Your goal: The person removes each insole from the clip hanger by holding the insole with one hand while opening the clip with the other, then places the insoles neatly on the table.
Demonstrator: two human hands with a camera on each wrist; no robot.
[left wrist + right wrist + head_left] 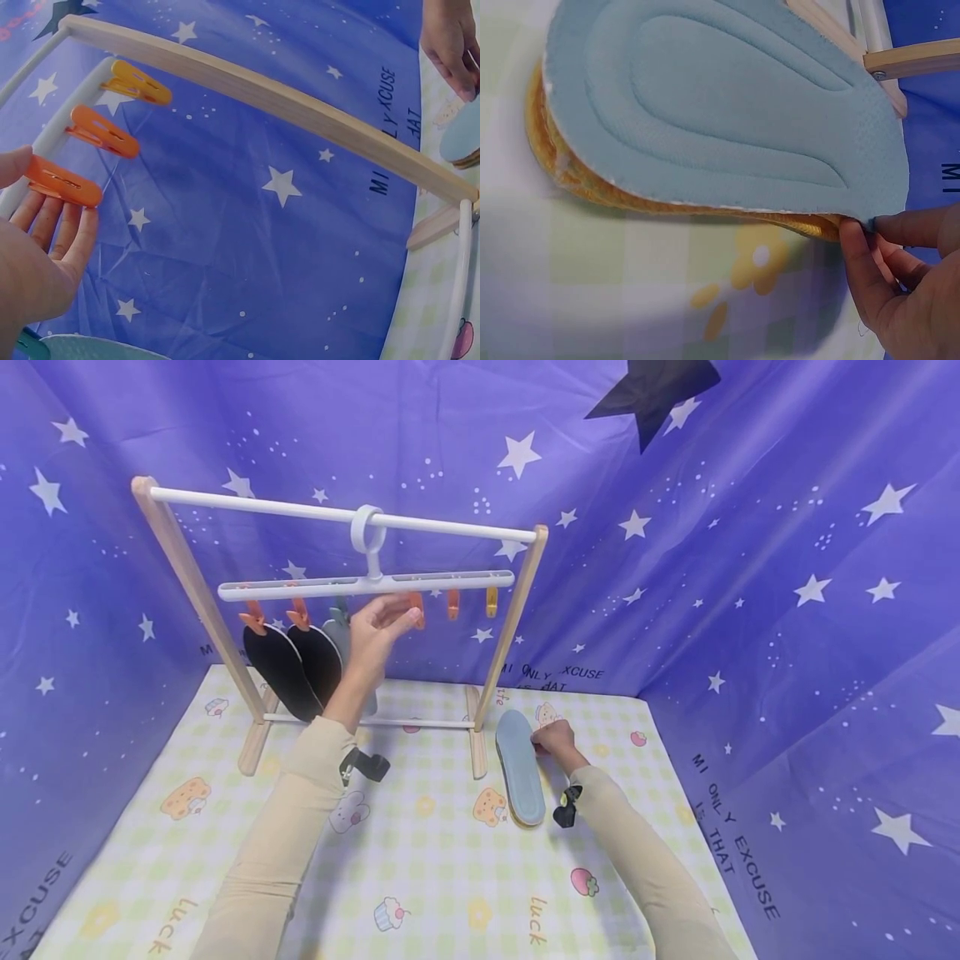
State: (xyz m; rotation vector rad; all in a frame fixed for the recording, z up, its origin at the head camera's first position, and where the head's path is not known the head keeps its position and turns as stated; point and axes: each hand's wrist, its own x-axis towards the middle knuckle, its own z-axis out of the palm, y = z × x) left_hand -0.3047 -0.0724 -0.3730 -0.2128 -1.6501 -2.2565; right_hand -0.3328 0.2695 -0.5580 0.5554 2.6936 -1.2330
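My left hand (378, 631) is raised to the white hanger (442, 581), its thumb and fingers pinching an orange clothespin (66, 184). To the right of that one hang another orange clothespin (106, 132) and a yellow clothespin (141, 82). On the tablecloth, right of the rack, lies a light blue insole (521, 768) with a yellow underside. My right hand (557, 739) pinches the insole's side edge between thumb and fingers. Left of my left hand, two black insoles (277, 668) hang from orange clothespins, and a grey-blue insole (337, 635) hangs from a green clothespin, partly hidden by that hand.
A rack with wooden legs (513, 631) and a white top bar (262, 506) carries the hanger by its ring. Its lower bar (420, 723) runs just above the checked tablecloth (420, 877). Purple star-printed curtains (750, 568) close in the back and sides.
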